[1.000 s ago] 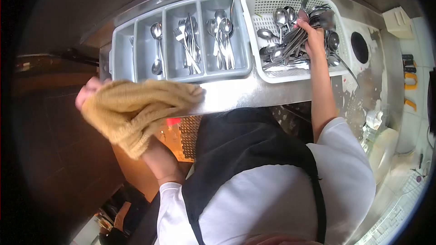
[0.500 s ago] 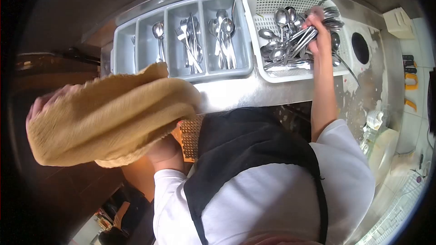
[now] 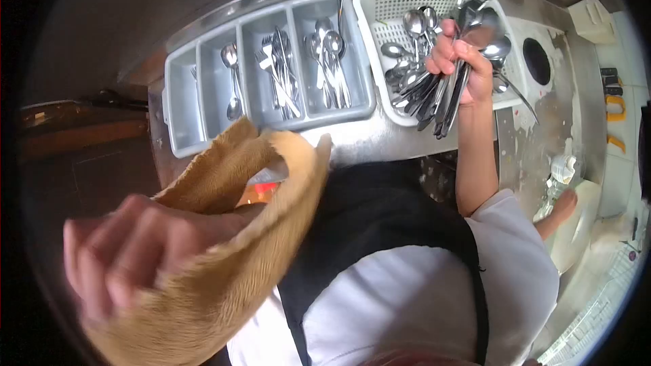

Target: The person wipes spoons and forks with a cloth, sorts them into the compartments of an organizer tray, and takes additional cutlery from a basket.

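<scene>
My right hand (image 3: 471,64) is wrapped round a bunch of cutlery (image 3: 444,102), raised over the white perforated basket (image 3: 403,0), handles pointing down toward me. More spoons and forks (image 3: 407,64) lie in that basket. At the lower left my left hand (image 3: 135,251), blurred, holds a tan cloth (image 3: 271,237) that hangs in a loop in front of the counter. Left of the basket stands a grey divided tray (image 3: 271,122); spoons (image 3: 232,81), forks (image 3: 279,74) and more spoons (image 3: 329,61) lie in separate compartments.
A round dark opening (image 3: 536,61) is in the counter right of the basket. Another person's hand (image 3: 563,205) shows at the right, near a crumpled white item (image 3: 562,168). Orange-handled tools (image 3: 616,108) are by the right wall.
My right hand has gripped a bunch of cutlery and lifted it toward me. My left hand and the cloth have swung lower and closer. Another person's hand has appeared at the right.
</scene>
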Available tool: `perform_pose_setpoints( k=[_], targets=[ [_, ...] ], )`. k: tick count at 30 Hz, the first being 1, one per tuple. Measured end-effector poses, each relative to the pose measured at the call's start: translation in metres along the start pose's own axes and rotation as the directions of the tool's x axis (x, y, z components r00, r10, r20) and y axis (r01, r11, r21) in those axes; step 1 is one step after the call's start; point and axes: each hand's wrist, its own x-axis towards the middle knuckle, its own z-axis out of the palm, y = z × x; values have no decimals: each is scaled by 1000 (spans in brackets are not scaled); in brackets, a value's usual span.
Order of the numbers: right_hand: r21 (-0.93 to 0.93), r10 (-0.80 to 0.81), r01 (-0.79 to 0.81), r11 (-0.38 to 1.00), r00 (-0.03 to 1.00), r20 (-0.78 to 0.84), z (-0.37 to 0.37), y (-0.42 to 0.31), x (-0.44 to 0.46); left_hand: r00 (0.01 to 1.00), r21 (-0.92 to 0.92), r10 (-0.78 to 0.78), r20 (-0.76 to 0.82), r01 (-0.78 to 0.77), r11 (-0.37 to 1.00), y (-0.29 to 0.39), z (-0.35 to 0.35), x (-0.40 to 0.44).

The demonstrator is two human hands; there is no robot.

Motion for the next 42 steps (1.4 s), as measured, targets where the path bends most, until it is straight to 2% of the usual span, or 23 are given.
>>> perform_pose_setpoints(
  k=[1, 2, 4, 7, 9, 11, 12, 13, 14, 15, 16, 17, 19, 20, 21, 23, 25, 27, 31, 33, 35, 37, 42],
  targets=[
    [-50, 30, -31, 998, 999, -31, 9, 5, -2, 1000, -43, -23, 7, 24, 999, -1, 3, -1],
    [11, 78, -79, 997, 993, 91, 12, 13, 1, 999, -88, -41, 11, 42, 995, -1, 4, -1],
    [-73, 152, -144, 987, 979, 137, 27, 28, 4, 995, -185, -101, 8, 101, 978, -11, 5, -2],
    [-155, 269, -249, 956, 954, 129, 49, 57, 5, 969, -435, -245, 35, 235, 869, -30, 3, 2],
    [-177, 384, -366, 914, 920, 81, 58, 73, 1, 932, -630, -343, 116, 336, 700, -34, -4, 11],
    [-166, 499, -491, 855, 867, 6, 67, 86, -5, 919, -659, -377, 118, 357, 662, -30, -6, 11],
    [-166, 545, -540, 825, 838, -20, 71, 88, -5, 920, -609, -385, 73, 347, 713, -28, -6, 9],
    [-274, 470, -470, 839, 880, -67, 75, 88, -3, 943, -362, -319, -97, 265, 894, -25, -5, 5],
    [-383, 387, -396, 835, 916, -105, 79, 87, -1, 933, -5, -239, -270, 247, 969, -21, -4, 0],
    [-489, 297, -324, 810, 945, -133, 81, 87, -2, 891, 300, -153, -428, 300, 905, -18, -2, -4],
    [-471, 256, -321, 822, 946, -198, 79, 81, 1, 879, 193, -268, -395, 365, 911, -11, -18, -7],
    [-497, 149, -267, 826, 953, -265, 85, 72, 3, 860, 87, -373, -349, 426, 901, -4, -38, -9],
    [-516, 38, -154, 842, 973, -228, 71, 57, 9, 624, 83, -588, -514, 719, 690, -2, -106, -15],
    [-503, -4, -144, 852, 960, -282, 75, 49, 9, 584, 136, -596, -551, 768, 626, -1, -124, -21],
    [-489, -47, -132, 863, 941, -336, 79, 41, 8, 659, 293, -510, -553, 727, 621, 4, -120, -30],
    [-572, -87, -115, 812, 946, -314, 75, 31, 8, 805, 557, -335, -489, 584, 591, 6, -101, -47],
    [-593, -86, -125, 795, 945, -316, 84, 30, 6, 889, 707, -247, -386, 457, 540, 2, -85, -58],
    [-592, -44, -184, 784, 936, -349, 95, 38, 5, 916, 775, -246, -318, 401, 489, -12, -81, -60],
    [-425, 40, -275, 862, 874, -484, 94, 71, -3, 931, 833, -276, -238, 341, 435, -50, -77, -58],
    [-294, 203, -380, 877, 847, -491, 92, 90, -9, 934, 850, -296, -200, 316, 421, -71, -74, -55],
    [-125, 423, -510, 851, 807, -412, 88, 114, -11, 947, 875, -293, -132, 250, 414, -91, -67, -51],
    [-32, 633, -663, 748, 727, -265, 73, 141, -12, 955, 904, -292, -53, 170, 393, -101, -60, -46],
    [-16, 686, -704, 710, 697, -206, 68, 158, -25, 948, 923, -309, 76, 51, 381, -109, -52, -33]
  ],
)
